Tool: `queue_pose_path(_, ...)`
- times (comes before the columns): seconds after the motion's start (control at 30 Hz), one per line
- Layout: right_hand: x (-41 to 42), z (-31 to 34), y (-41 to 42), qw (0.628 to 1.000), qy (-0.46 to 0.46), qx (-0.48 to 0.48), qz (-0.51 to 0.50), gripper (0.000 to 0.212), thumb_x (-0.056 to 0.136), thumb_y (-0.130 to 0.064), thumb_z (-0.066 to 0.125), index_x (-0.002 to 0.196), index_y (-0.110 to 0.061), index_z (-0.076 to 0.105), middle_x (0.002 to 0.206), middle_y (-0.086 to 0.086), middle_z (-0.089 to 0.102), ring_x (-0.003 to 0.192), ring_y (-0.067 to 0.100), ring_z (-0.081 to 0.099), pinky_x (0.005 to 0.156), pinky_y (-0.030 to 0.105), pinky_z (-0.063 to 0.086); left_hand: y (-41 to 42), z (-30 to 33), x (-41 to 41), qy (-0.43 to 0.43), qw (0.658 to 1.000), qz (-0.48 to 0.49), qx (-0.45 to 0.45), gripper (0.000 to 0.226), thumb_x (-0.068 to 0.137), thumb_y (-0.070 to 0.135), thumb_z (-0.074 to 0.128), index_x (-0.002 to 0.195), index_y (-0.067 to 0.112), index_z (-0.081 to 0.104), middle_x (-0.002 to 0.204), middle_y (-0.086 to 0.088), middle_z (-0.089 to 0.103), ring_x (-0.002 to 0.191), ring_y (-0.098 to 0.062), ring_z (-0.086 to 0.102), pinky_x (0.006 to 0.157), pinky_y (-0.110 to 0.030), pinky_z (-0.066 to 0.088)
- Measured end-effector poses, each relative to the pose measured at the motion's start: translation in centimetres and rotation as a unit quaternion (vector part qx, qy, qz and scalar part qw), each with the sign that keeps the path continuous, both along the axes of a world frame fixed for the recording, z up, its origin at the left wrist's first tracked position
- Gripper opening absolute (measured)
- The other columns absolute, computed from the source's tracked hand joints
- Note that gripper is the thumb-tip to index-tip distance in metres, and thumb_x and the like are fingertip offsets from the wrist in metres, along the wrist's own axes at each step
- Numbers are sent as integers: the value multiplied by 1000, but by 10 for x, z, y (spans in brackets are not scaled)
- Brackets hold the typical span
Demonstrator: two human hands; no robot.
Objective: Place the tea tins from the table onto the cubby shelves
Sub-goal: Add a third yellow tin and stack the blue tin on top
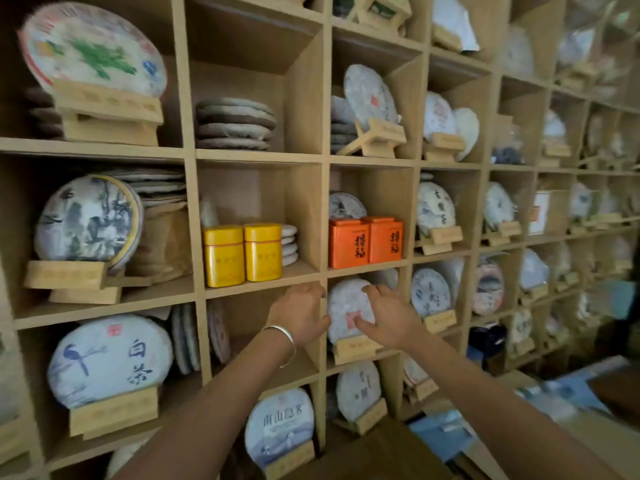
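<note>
Two yellow tea tins [242, 253] stand side by side in a middle cubby of the wooden shelf wall [258, 156]. In the cubby to their right stand two orange tea tins [365, 241] with black characters. Both of my hands hang just below these cubbies and hold nothing. My left hand [300, 314], with a silver bracelet at the wrist, has its fingers apart in front of the divider. My right hand [388, 315] is spread in front of a round wrapped tea cake [341, 308] on a wooden stand.
Most cubbies hold round paper-wrapped tea cakes on small wooden stands, such as a large one with a blue bird [109, 360]. Flat stacked cakes [233, 123] lie in the cubby above the yellow tins. A blurred table [568, 403] with blue items sits at lower right.
</note>
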State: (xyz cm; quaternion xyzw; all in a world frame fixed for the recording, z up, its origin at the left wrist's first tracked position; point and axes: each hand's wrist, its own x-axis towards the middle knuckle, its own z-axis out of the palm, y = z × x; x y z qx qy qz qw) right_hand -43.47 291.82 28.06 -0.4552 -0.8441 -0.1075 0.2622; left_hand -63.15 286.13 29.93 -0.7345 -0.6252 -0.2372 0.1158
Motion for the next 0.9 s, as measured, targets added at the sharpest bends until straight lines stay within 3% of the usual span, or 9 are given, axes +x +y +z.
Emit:
queue_pose_path(0.1,69,-2,-35,996,-19,-7,-83,63,87,-52,53,132,-9,43,124,14,52,112,33,51,87,39,41,8,-6,56,-21,997,-76,-7,50,84,36,59,130,17,52,131,-9,55,121,-29,48,99,-34,40)
queue_pose_path(0.27,215,4,-117,967,-31,-32,-252,61,88,-54,51,129,-10,42,124,15,49,111,35,48,89,41,41,1,-9,201,-5,975,-224,-7,46,83,44,60,121,18,55,121,-9,59,113,-31,52,89,-39,47)
queue_pose_path(0.57,431,11,-348,849,-11,3,-529,61,83,-52,56,129,-12,45,120,13,53,110,34,52,90,41,44,-134,1,483,-18,863,-505,4,46,82,41,60,122,19,56,118,-7,60,112,-28,54,90,-35,45)
queue_pose_path(0.9,582,-15,-596,716,6,-75,-694,52,84,-49,56,117,-11,46,115,15,52,108,36,53,86,42,45,-334,-27,703,-16,754,-655,-46,46,83,39,63,124,23,53,116,-3,61,109,-25,57,84,-37,51)
